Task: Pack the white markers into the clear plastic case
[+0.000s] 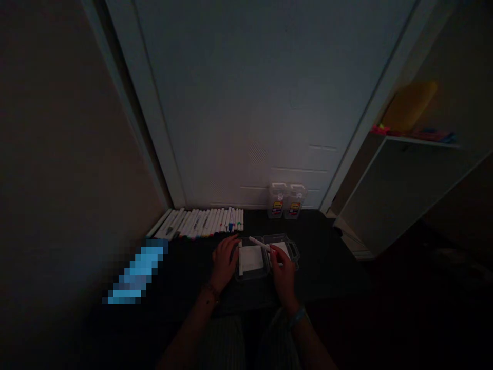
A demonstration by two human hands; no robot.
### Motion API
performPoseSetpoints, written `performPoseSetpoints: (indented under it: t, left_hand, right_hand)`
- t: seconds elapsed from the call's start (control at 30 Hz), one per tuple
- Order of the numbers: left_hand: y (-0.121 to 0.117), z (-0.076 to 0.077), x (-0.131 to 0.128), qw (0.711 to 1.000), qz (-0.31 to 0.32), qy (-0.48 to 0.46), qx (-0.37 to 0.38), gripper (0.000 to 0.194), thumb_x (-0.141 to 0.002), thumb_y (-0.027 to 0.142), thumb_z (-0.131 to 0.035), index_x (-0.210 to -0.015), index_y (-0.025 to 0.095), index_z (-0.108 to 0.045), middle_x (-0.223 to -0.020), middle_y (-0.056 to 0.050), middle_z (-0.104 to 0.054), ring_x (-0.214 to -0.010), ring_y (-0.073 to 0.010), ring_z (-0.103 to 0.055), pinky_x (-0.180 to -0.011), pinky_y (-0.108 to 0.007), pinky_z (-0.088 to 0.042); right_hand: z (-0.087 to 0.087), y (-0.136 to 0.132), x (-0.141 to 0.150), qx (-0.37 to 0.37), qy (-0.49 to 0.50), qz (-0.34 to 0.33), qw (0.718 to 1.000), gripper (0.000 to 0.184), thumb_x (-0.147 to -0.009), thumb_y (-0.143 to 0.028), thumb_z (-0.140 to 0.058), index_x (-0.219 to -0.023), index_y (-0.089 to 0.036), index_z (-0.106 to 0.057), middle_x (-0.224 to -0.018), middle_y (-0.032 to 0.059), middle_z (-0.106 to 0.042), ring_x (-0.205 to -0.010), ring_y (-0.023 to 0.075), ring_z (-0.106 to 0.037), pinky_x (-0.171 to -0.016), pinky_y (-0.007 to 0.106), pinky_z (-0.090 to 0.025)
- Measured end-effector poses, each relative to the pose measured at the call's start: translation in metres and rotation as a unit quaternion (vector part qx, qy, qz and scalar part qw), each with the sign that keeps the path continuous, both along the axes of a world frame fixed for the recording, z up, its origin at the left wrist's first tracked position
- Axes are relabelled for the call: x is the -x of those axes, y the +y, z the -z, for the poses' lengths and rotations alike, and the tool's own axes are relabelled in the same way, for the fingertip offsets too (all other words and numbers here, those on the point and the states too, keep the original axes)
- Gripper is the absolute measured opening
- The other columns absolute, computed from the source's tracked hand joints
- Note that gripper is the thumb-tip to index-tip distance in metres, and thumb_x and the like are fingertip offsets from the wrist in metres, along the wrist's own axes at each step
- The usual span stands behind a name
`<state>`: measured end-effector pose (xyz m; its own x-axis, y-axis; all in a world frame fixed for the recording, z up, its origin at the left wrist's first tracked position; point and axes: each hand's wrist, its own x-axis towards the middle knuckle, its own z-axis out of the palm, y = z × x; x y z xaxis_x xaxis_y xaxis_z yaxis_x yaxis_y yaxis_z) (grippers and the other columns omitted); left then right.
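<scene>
Clock: read about the case, with 12 o'clock taken toward the door.
Legs: striped trousers (223, 341) are seen at 6 o'clock, partly hidden in the dark.
Bench: a dark top (327, 280) is spread under the case.
Left hand: the left hand (225, 254) is placed at 9 o'clock, fingers by the case's edge; whether anything is held in its grip cannot be told. A bracelet (211, 294) is worn.
Right hand: the right hand (282, 264) is held over the case's 3 o'clock half, its grip closed narrowly on the held marker (257, 241), which is pointed toward 10 o'clock. A band (296, 316) is worn.
Case: the clear case (252, 278) is laid open, a white panel (251, 258) seen in its left half.
Loose marker: a second marker (241, 262) is laid along the panel's 9 o'clock side.
Blue patch: a pixelated blue patch (136, 272) is seen at 9 o'clock.
Row: many white markers (204, 222) are lined up at 10 to 11 o'clock.
Boxes: two clear boxes (276, 201) are stood side by side at 1 o'clock.
Door: a pale door (239, 103) is seen at 12 o'clock.
Cabinet: a cabinet (396, 190) is placed at 2 o'clock, topped by a yellow thing (410, 108).
</scene>
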<state>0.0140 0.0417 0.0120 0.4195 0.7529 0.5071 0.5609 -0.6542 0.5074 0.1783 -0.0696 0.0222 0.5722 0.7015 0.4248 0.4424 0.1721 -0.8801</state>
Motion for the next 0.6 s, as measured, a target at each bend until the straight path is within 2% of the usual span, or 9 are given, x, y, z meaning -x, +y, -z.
performPoseSetpoints:
  t: [0.13,0.27,0.47,0.6]
  left_hand:
    - [0.009,0.011,0.000,0.999,0.037,-0.008,-0.013,0.030,-0.092,0.024,-0.035,-0.114,0.025,-0.056,-0.130,-0.002,-0.052,-0.126,-0.0211,-0.040,-0.105,-0.044,-0.032]
    - [0.013,0.016,0.000,0.999,0.048,-0.018,-0.010,0.031,-0.092,0.025,-0.037,-0.117,0.025,-0.054,-0.131,-0.003,-0.053,-0.127,-0.0208,-0.041,-0.106,-0.044,-0.033]
    - [0.012,0.019,0.000,0.999,0.043,0.003,0.020,0.031,-0.093,0.027,-0.036,-0.120,0.026,-0.051,-0.134,-0.002,-0.051,-0.129,-0.0209,-0.039,-0.107,-0.048,-0.029]
    - [0.012,0.020,0.000,0.998,0.055,-0.014,0.023,0.031,-0.093,0.026,-0.035,-0.119,0.024,-0.052,-0.133,-0.003,-0.051,-0.127,-0.0187,-0.041,-0.107,-0.043,-0.032]
  right_hand:
    - [0.004,0.003,0.000,0.011,-0.082,-0.021,0.996,0.028,-0.090,-0.034,-0.048,-0.109,-0.021,-0.065,-0.100,0.0063,-0.068,-0.086,0.0173,-0.062,-0.075,0.028,-0.049]
    - [0.009,0.005,0.001,0.009,-0.179,-0.034,0.983,0.025,-0.089,-0.027,-0.050,-0.108,-0.023,-0.065,-0.097,0.0054,-0.068,-0.087,0.0171,-0.062,-0.078,0.029,-0.048]
    - [0.007,0.003,0.007,0.040,-0.292,-0.098,0.951,0.029,-0.090,-0.023,-0.050,-0.117,-0.024,-0.059,-0.102,0.0044,-0.067,-0.093,0.0179,-0.060,-0.082,0.030,-0.046]
    - [0.003,0.003,0.013,0.063,-0.344,-0.143,0.926,0.028,-0.088,-0.023,-0.054,-0.116,-0.025,-0.059,-0.104,0.0041,-0.066,-0.096,0.0188,-0.058,-0.086,0.032,-0.044]
